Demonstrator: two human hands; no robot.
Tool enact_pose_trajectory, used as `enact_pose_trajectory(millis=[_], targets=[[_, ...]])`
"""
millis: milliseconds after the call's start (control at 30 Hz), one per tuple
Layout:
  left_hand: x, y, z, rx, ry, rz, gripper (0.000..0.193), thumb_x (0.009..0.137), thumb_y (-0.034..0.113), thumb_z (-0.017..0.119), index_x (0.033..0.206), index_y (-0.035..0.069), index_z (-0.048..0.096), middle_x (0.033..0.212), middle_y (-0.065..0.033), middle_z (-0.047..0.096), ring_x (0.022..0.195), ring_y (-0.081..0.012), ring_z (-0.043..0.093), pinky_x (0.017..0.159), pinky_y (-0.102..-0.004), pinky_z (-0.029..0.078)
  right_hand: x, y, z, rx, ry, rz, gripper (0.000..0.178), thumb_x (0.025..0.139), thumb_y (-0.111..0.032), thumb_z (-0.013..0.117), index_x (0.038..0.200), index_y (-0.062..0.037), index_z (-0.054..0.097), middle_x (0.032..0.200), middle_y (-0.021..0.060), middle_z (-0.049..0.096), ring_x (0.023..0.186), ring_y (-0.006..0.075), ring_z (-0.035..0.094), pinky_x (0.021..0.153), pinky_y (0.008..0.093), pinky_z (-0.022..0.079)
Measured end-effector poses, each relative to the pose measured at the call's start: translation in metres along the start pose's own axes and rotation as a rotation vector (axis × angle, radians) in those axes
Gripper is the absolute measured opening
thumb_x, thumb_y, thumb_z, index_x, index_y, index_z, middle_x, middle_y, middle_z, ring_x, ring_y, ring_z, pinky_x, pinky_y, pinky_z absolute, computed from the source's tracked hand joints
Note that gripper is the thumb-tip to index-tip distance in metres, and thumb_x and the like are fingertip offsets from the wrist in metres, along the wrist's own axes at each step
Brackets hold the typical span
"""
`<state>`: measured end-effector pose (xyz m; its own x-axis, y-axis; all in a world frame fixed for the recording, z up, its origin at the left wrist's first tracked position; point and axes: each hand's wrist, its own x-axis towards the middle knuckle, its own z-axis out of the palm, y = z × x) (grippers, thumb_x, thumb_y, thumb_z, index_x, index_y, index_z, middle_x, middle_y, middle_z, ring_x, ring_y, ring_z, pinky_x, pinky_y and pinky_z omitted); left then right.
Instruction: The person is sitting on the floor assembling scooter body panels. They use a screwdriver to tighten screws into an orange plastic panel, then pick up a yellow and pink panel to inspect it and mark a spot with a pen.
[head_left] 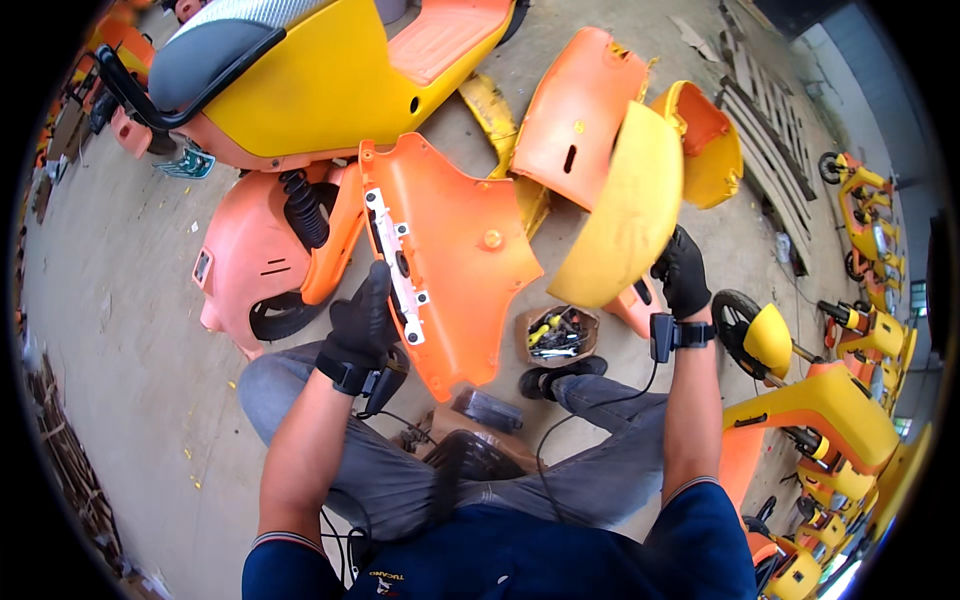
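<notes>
My left hand [358,322], in a black glove, grips the left edge of an orange scooter body panel [465,250]; its fingers are partly hidden. A white strip [397,265] with several dark fasteners runs along that edge, and the panel's inner side faces up. In my right hand [683,275], also gloved in black, is the lower right edge of a curved yellow scooter panel [625,215]. This yellow piece is tilted and apart from the orange one. Between my legs and the panels, a cardboard box [528,352] holds several tools, one with a yellow handle.
A yellow scooter body [290,85] with a black seat rail lies at the upper left. Below it rests a pink-orange fender [250,255] with a black spring. More panels [580,110] lie ahead, wooden slats [765,150] beyond. Several yellow scooters [870,215] line the right side.
</notes>
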<state>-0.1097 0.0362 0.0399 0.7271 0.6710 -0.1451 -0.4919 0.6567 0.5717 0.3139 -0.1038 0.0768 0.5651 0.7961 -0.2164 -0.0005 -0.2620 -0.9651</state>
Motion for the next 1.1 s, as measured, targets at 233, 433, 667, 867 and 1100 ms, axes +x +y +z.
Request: enact_pose_trajectory(millis=[233, 433, 667, 867, 1100], targets=[[-0.006, 0.0, 0.001, -0.118, -0.139, -0.102, 0.056, 0.102, 0.046, 0.047, 0.145, 0.01, 0.041, 0.139, -0.0086, 0.052, 0.127, -0.0223, 0.053, 0.109, -0.0413, 0.043, -0.071, -0.015, -0.017, 0.518, -0.314, -0.015, 0.049, 0.096, -0.019, 0.062, 0.139, -0.0002, 0.047, 0.101, 0.0046, 0.066, 0.087, 0.0119, 0.063, 0.078, 0.0265, 0.053], [-0.013, -0.017, 0.016, -0.027, -0.154, -0.223, 0.059, 0.101, 0.047, 0.048, 0.146, 0.009, 0.04, 0.138, -0.009, 0.055, 0.122, -0.0224, 0.057, 0.104, -0.0422, 0.049, -0.113, -0.018, 0.032, 0.778, -0.639, 0.081, 0.044, 0.1, -0.022, 0.054, 0.139, -0.003, 0.045, 0.119, 0.0097, 0.061, 0.106, 0.0157, 0.061, 0.087, 0.0269, 0.053], [-0.015, -0.033, 0.03, 0.039, -0.182, -0.264, 0.072, 0.095, 0.046, 0.062, 0.151, 0.014, 0.028, 0.14, -0.004, 0.049, 0.126, -0.0157, 0.053, 0.105, -0.0381, 0.047, -0.132, 0.036, 0.033, -0.001, -0.231, -0.159, 0.041, 0.099, -0.008, 0.052, 0.139, -0.0013, 0.046, 0.134, 0.01, 0.058, 0.116, 0.019, 0.058, 0.097, 0.033, 0.049], [-0.011, -0.035, 0.033, 0.176, -0.188, -0.149, 0.082, 0.094, 0.05, 0.062, 0.153, 0.013, 0.021, 0.145, -0.0071, 0.042, 0.131, -0.0172, 0.046, 0.106, -0.0369, 0.044, -0.169, -0.005, 0.043, 0.349, -0.16, 0.029, 0.042, 0.097, -0.012, 0.058, 0.136, 0.001, 0.05, 0.128, 0.0096, 0.062, 0.111, 0.0198, 0.061, 0.093, 0.0326, 0.049], [0.001, -0.053, 0.026, 0.161, -0.292, -0.103, 0.084, 0.093, 0.053, 0.06, 0.155, 0.012, 0.019, 0.148, -0.0079, 0.039, 0.134, -0.0191, 0.044, 0.109, -0.0376, 0.042, -0.172, 0.006, 0.053, -0.119, -0.129, -0.21, 0.041, 0.095, -0.017, 0.061, 0.131, 0.0016, 0.055, 0.126, 0.0121, 0.064, 0.112, 0.0225, 0.062, 0.093, 0.0336, 0.049]])
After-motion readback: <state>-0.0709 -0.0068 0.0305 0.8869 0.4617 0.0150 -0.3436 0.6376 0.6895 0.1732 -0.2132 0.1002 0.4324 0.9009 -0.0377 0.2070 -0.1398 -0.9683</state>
